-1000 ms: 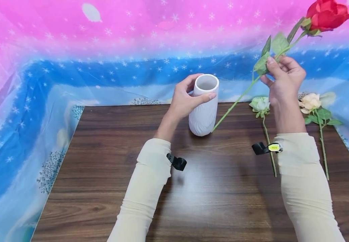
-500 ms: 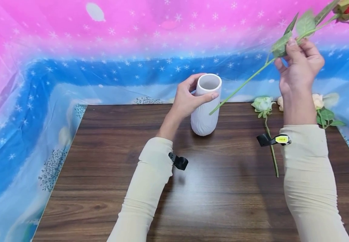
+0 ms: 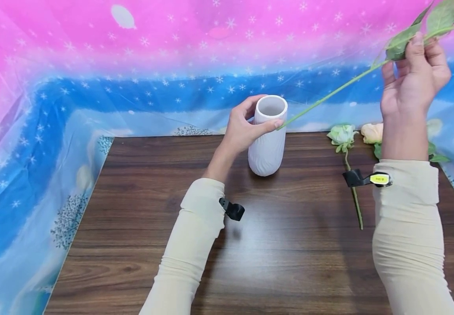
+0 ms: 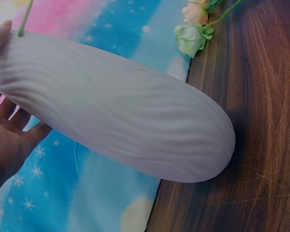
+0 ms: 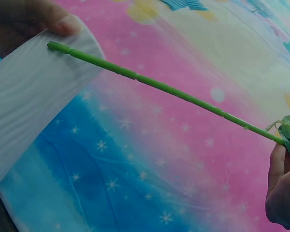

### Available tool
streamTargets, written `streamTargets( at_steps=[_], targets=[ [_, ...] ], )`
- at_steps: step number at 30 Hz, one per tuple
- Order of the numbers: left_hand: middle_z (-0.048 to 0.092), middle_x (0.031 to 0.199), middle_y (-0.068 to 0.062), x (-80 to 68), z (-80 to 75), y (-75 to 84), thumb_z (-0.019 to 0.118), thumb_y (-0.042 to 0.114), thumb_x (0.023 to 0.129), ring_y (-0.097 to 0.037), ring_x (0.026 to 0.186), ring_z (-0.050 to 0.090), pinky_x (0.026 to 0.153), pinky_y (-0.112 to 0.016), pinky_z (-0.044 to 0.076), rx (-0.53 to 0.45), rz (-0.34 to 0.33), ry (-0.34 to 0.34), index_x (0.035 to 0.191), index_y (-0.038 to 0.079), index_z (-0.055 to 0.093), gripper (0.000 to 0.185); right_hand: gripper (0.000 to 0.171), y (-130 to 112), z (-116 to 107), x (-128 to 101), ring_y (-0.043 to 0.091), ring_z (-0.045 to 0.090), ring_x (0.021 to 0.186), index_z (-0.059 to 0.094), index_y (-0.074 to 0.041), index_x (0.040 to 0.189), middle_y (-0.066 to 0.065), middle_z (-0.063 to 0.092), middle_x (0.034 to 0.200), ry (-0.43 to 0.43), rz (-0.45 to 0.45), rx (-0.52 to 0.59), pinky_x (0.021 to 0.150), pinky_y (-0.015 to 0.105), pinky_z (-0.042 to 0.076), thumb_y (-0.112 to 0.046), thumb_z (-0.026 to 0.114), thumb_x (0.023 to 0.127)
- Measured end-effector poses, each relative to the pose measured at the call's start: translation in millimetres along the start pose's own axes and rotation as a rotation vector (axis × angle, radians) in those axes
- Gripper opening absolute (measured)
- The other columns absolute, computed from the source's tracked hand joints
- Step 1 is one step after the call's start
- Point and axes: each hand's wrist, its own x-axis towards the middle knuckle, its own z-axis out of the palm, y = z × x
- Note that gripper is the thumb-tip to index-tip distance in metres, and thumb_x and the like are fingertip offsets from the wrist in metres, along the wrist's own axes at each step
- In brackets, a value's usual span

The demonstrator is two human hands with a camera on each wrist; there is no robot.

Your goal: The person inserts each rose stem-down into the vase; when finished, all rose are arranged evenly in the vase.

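The rose stem [image 3: 329,94] hangs in the air above the back of the bench [image 3: 290,262], a long thin green rod. Its long axis runs on a slant: the cut end points down and to the left, sitting just at the right side of the rim of the white vase [image 3: 268,135], near the thumb tip of the left hand [image 3: 244,129]; the upper end climbs to the right and leaves the head view at the top corner, so the bloom is out of sight. In the right wrist view the cut end lies against the vase's upper edge; whether it touches cannot be told.

The right hand [image 3: 416,83] is raised high and pinches the stem just below its leaves [image 3: 402,41], fingers curled round it. The left hand grips the vase near its top, thumb on the near side and fingers wrapped behind. The vase stands upright on the bench, mouth open upward, ribbed with wavy lines.

To the right, under the raised right forearm, a pale green rose [image 3: 341,133] lies flat with its stem toward the person, and a peach rose [image 3: 372,132] lies just beside it, partly hidden by the arm. A pink and blue starred cloth [image 3: 132,65] hangs behind and drapes the bench's sides.
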Motion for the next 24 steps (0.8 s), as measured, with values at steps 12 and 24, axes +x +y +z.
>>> streamTargets(
  at_steps=[12,24],
  targets=[
    [0.067,0.127,-0.008,-0.3,-0.8,-0.4,0.084,0.019,0.082,-0.018,0.114,0.066,0.096,-0.034,0.057,0.008,0.0,0.005,0.138,0.013,0.06,0.061,0.023,-16,7,-1,0.02,0.067,0.08,0.06,-0.009,0.125,0.009,0.067,0.093,0.022,-0.065,0.073,0.061,0.028,0.052,-0.008,0.048,0.105],
    [0.066,0.13,-0.008,0.6,-0.5,0.0,0.084,0.02,0.082,-0.019,0.117,0.065,0.098,-0.036,0.057,0.009,-0.011,0.001,0.139,0.014,0.06,0.061,0.016,-3,16,-10,0.023,0.063,0.078,0.06,-0.003,0.115,0.012,0.062,0.092,-0.057,-0.134,0.058,0.068,0.031,0.051,-0.005,0.049,0.105]
  ],
)
